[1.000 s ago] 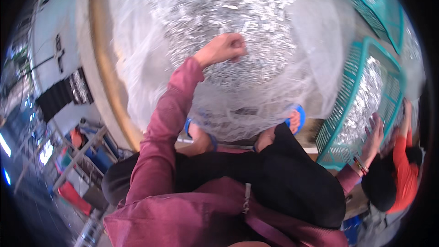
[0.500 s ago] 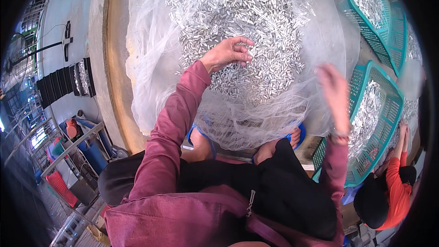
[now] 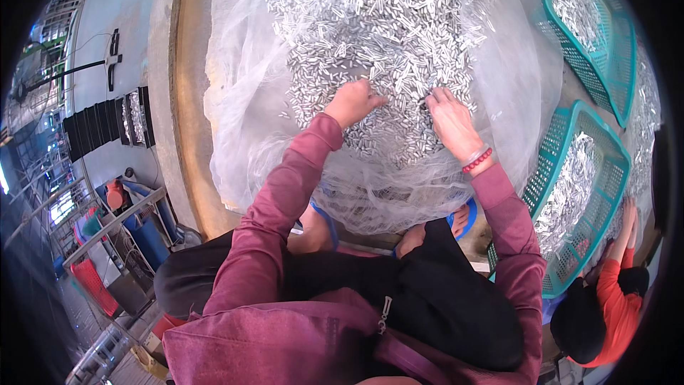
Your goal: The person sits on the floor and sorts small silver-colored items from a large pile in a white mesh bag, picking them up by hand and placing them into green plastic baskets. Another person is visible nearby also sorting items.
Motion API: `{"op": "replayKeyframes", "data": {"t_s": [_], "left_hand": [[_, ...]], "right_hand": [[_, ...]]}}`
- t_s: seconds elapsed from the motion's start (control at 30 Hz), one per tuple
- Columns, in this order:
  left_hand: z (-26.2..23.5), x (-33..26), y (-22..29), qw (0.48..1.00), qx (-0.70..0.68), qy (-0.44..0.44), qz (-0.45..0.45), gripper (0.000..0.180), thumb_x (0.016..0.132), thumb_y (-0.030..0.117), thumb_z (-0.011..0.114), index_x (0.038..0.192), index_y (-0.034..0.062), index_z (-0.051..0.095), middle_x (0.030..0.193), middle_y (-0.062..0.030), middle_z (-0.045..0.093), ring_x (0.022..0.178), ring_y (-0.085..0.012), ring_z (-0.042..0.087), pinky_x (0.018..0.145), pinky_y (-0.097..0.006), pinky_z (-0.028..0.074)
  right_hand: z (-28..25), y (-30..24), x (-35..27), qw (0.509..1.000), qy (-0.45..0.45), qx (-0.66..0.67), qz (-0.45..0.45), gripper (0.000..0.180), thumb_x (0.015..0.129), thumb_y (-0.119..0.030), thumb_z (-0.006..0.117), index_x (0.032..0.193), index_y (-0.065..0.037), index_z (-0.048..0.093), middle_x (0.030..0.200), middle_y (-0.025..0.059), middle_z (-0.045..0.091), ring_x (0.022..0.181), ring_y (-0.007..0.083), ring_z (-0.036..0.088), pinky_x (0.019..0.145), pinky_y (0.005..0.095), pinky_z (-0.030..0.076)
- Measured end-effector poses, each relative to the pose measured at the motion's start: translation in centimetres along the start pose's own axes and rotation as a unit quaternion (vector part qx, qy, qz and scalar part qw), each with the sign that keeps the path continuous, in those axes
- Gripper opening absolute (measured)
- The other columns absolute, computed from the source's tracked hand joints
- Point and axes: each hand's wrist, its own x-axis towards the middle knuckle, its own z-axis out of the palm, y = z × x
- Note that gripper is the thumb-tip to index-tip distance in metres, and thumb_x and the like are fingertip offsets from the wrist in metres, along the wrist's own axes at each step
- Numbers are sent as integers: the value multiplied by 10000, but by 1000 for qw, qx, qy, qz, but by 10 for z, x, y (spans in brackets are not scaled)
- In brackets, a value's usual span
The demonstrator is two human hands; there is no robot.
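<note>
A broad heap of small silvery metal rods [image 3: 377, 21] lies on sheer white netting [image 3: 385, 203] in front of me. Low over the heap, my left hand [image 3: 350, 105] has its fingers curled and drawn together. Its fingertips point right, toward the pieces; anything pinched in them is too small to make out. My right hand [image 3: 454, 125], with a red bead bracelet at the wrist, reaches into the heap's right side. Those fingers bend down close together among the rods, and their tips are partly hidden. A gap separates the two hands.
At the right stands a green plastic basket [image 3: 618, 207] holding silvery pieces; another green basket [image 3: 623, 64] with similar pieces is farther off. Another person in an orange top [image 3: 618, 306] works beyond the nearer basket. A raised ledge [image 3: 182, 100] runs along the left.
My right hand has swung left from beside the basket onto the heap. My left hand has moved slightly right and nearer to me, and its fingers have curled in.
</note>
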Motion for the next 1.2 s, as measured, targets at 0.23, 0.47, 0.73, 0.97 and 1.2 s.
{"op": "replayKeyframes", "data": {"t_s": [0.23, 0.47, 0.73, 0.97, 1.2], "left_hand": [[16, 8, 0, 997, -2, 10, 70, 226, 834, 196, 632, 876, -21, 583, 879, -189, 638, 745, -358, 617, 723, -373, 496], [-33, 3, 20, 802, -573, -161, 57, 135, 860, 136, 534, 926, 18, 543, 906, -53, 590, 836, -126, 575, 702, -282, 480], [13, 44, 18, 975, 30, 25, 217, 230, 768, 166, 702, 939, 30, 628, 886, -113, 573, 855, -289, 607, 756, -385, 488], [14, 57, 13, 984, -26, 17, 173, 178, 794, 182, 673, 843, 22, 612, 823, -135, 577, 806, -323, 602, 738, -402, 491], [32, 48, 17, 968, 67, 65, 233, 233, 794, 193, 673, 925, 13, 604, 904, -153, 560, 824, -349, 599, 772, -402, 492]], "right_hand": [[-17, 7, -6, 877, 64, 441, 181, 223, 851, -4, 495, 1053, -86, 541, 690, 98, 570, 702, 230, 620, 659, 345, 475], [7, -27, 5, 993, 7, 120, -22, 152, 804, -48, 584, 919, 40, 538, 978, 206, 545, 919, 352, 572, 766, 424, 498], [-2, -3, 1, 917, 41, 364, 160, 87, 742, -53, 700, 793, -36, 632, 803, 75, 633, 727, 227, 616, 638, 339, 470], [-28, 26, -18, 648, 74, 726, 217, 188, 873, -66, 619, 1037, -7, 548, 777, 63, 650, 695, 97, 593, 596, 206, 444], [-30, 34, -10, 603, 38, 745, 283, 187, 910, -183, 587, 993, -23, 541, 757, 25, 566, 678, 107, 554, 576, 235, 418]]}}
